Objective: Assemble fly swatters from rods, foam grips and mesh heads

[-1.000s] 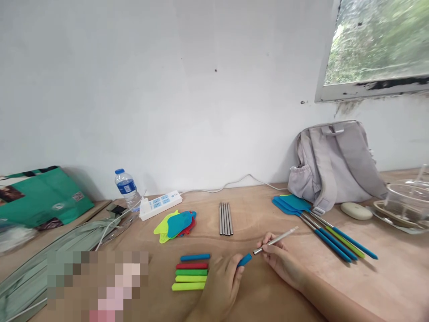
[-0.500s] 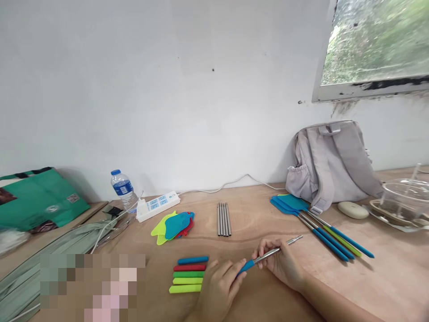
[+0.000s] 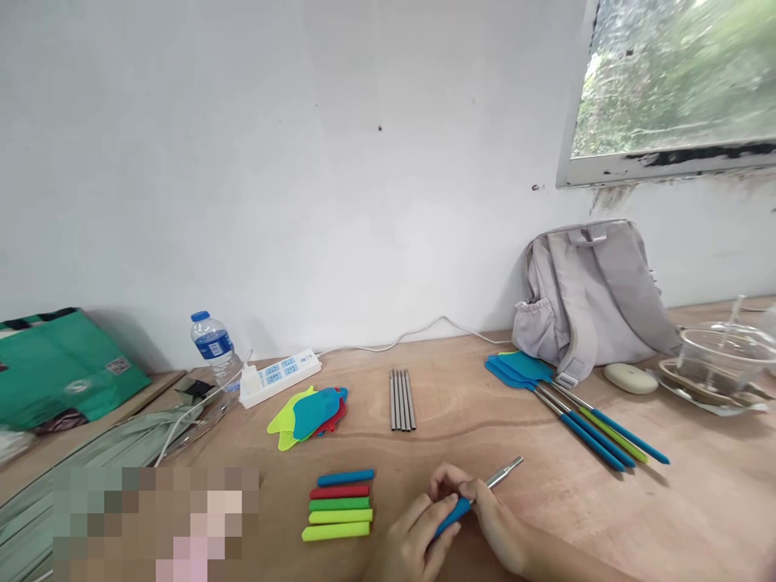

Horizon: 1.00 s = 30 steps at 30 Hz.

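Note:
My left hand (image 3: 415,533) is closed around a blue handle sleeve (image 3: 453,515) low in the middle of the view. My right hand (image 3: 485,513) grips the metal telescopic rod (image 3: 504,473) where it meets the sleeve; the rod's thin tip points up and right. Left of my hands lie several loose handle sleeves (image 3: 341,492) in blue, red, green and yellow-green. Bare metal rods (image 3: 402,402) lie side by side farther back. Flat fly swatter heads (image 3: 318,412) in yellow, blue and red are piled to their left. Several assembled fly swatters (image 3: 591,436) rest at the right.
A grey backpack (image 3: 597,299) leans on the wall behind the swatters, beside a pale oval case (image 3: 630,378) and a clear plastic cup (image 3: 721,356). On the left stand a power strip (image 3: 282,376), a water bottle (image 3: 213,346) and a green bag (image 3: 73,364).
My right hand has slid down the rod toward my left hand, covering more of it. Both hands and the piece sit lower; the view has shifted slightly.

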Each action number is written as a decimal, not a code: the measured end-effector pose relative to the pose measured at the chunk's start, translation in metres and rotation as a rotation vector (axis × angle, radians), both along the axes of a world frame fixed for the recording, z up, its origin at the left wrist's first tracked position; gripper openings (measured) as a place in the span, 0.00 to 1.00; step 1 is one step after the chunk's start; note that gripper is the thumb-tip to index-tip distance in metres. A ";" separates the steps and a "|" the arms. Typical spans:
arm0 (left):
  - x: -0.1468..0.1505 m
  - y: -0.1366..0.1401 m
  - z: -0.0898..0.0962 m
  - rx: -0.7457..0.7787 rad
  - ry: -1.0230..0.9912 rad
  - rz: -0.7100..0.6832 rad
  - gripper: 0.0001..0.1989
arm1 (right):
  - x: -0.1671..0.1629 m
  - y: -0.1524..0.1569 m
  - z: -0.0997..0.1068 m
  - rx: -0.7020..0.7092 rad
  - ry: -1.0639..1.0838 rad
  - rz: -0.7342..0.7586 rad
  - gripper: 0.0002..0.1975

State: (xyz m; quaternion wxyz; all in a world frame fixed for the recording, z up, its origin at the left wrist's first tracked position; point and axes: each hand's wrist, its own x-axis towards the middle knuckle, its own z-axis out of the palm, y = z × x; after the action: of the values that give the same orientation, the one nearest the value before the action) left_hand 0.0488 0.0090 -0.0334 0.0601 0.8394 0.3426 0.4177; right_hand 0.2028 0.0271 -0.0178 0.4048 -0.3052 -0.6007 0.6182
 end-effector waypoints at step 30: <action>0.005 0.002 -0.002 -0.082 -0.159 0.057 0.07 | 0.013 0.029 -0.013 -0.315 0.326 -0.186 0.12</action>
State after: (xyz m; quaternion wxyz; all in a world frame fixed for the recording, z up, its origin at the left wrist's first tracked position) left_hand 0.0537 0.0112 -0.0357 0.1095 0.7905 0.3772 0.4700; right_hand 0.2160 0.0563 -0.0305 0.4990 -0.3146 -0.3929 0.7054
